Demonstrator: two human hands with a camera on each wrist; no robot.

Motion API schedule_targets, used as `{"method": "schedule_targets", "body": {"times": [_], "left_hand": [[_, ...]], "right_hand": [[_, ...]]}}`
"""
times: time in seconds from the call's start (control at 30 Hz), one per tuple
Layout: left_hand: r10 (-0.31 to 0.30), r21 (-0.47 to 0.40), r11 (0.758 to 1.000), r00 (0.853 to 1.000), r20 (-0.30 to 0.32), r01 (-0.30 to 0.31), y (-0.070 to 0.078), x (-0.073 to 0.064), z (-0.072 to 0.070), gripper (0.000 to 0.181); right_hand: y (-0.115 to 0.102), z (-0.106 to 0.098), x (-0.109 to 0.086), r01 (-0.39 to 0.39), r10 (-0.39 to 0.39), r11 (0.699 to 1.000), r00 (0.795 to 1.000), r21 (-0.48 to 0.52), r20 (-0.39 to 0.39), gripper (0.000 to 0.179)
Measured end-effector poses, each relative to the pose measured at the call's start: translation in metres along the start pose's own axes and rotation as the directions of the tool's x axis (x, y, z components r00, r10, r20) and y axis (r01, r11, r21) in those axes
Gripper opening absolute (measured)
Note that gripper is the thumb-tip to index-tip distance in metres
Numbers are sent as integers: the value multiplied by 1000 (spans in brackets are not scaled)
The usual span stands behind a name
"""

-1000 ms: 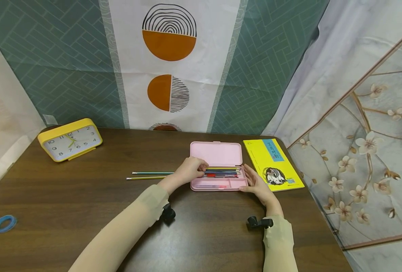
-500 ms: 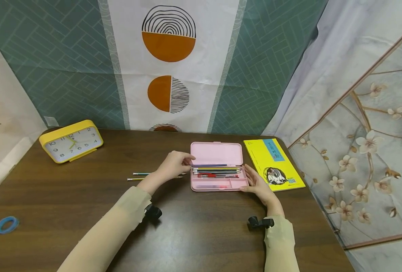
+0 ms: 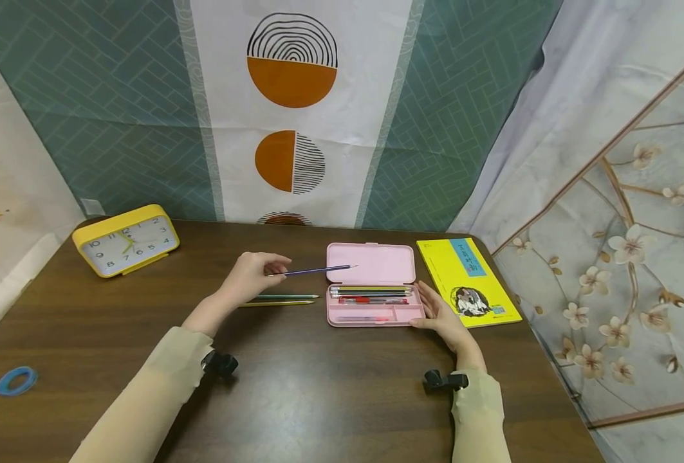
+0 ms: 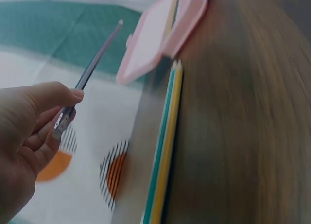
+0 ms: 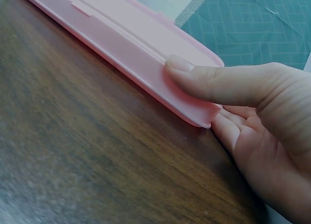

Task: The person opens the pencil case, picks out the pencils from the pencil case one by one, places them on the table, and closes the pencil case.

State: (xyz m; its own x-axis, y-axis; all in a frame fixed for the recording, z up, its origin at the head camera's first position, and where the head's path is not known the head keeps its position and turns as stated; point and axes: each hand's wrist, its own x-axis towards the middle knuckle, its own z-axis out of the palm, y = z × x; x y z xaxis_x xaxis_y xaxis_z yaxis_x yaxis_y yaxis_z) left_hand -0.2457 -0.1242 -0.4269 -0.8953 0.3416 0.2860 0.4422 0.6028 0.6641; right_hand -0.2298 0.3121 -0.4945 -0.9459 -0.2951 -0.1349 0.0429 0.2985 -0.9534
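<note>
My left hand [image 3: 253, 275] pinches a blue pencil [image 3: 313, 271] near its metal-capped end, between thumb and fingers. Its point slants right, overlapping the raised lid in the head view. Below that hand, a green pencil [image 4: 164, 136] and a yellow pencil [image 4: 171, 146] lie side by side on the table. The pink pencil case [image 3: 370, 257] lies with its lid back; inside are several pencils [image 3: 370, 291] and a red pen [image 3: 365, 300]. At the case's right end my right hand [image 5: 262, 107] grips the corner, thumb on the front wall and fingers round the side.
A yellow book [image 3: 469, 283] lies just right of the case. Toward the back left stands a yellow alarm clock [image 3: 127, 241]. A blue tape ring [image 3: 16, 381] is at the far left on the brown table [image 3: 330, 392], with a patterned cloth [image 3: 295, 161] behind.
My left hand has moved left, away from the case, lifting the blue pencil out of it. The green and yellow pencils now show more of their length. My right hand stays on the case.
</note>
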Motion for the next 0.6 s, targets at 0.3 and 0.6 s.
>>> {"method": "schedule_targets", "body": {"times": [0.3, 0.6], "left_hand": [[-11, 11, 1000, 1000, -17, 12, -33, -27, -27, 28], [-61, -12, 998, 997, 36, 62, -52, -49, -47, 28]], "right_hand": [[1, 1, -1, -13, 13, 1000, 1000, 21, -5, 98], [0, 0, -1, 11, -11, 1000, 1000, 12, 11, 97]]}}
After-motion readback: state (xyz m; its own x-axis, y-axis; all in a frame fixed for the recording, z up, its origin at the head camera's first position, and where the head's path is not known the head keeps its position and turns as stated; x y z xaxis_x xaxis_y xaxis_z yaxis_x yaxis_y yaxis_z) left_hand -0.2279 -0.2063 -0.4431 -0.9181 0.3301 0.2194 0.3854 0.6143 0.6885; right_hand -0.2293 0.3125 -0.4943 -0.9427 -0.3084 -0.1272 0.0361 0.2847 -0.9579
